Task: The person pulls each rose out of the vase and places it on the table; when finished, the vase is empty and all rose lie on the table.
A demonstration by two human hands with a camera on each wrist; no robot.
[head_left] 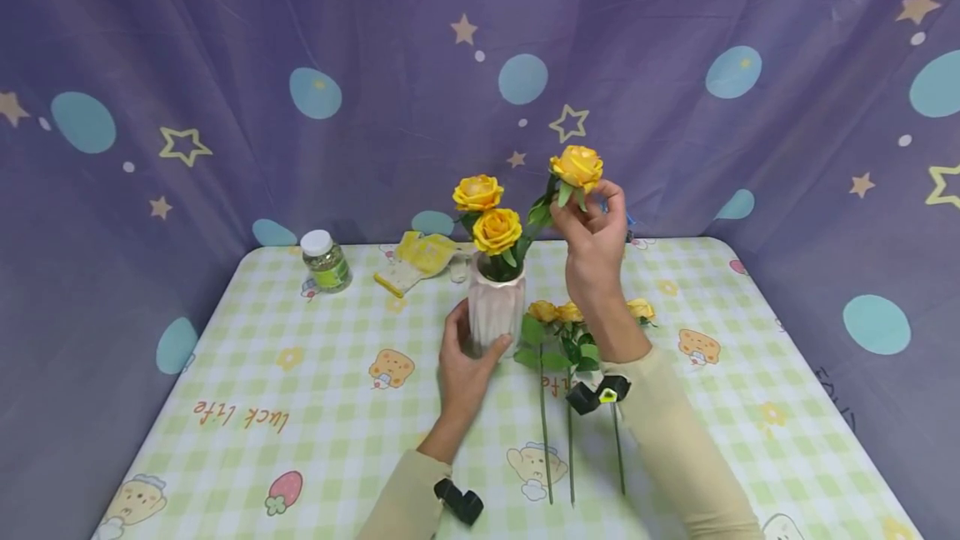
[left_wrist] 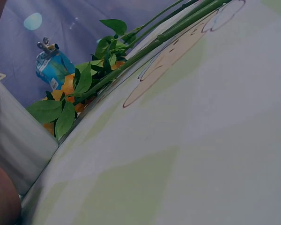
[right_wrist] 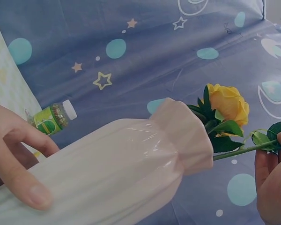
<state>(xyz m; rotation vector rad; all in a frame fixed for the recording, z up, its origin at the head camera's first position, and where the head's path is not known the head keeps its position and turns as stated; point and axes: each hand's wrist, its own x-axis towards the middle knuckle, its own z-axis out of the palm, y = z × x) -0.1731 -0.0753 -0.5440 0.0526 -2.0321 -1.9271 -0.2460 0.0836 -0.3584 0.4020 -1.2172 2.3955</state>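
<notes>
A pale pinkish-white ribbed vase (head_left: 497, 317) stands on the table with two yellow roses (head_left: 497, 231) upright in it. My left hand (head_left: 465, 373) grips the vase low down, thumb across its front. Just below a third yellow rose (head_left: 577, 165), my right hand (head_left: 597, 261) pinches the stem. In the right wrist view that rose's green stem (right_wrist: 241, 151) runs into the vase's wavy mouth, leaning outward. Several more yellow roses (head_left: 543, 312) lie on the table right of the vase, stems toward me, partly hidden by my right forearm.
A white-lidded jar (head_left: 327, 263) of small grains stands at the back left. Beside it lies a yellow and white glove-like item (head_left: 422, 258). A blue bag with a metal clip (left_wrist: 55, 68) shows behind the lying roses. Purple curtains (head_left: 397, 48) enclose the table's back and sides.
</notes>
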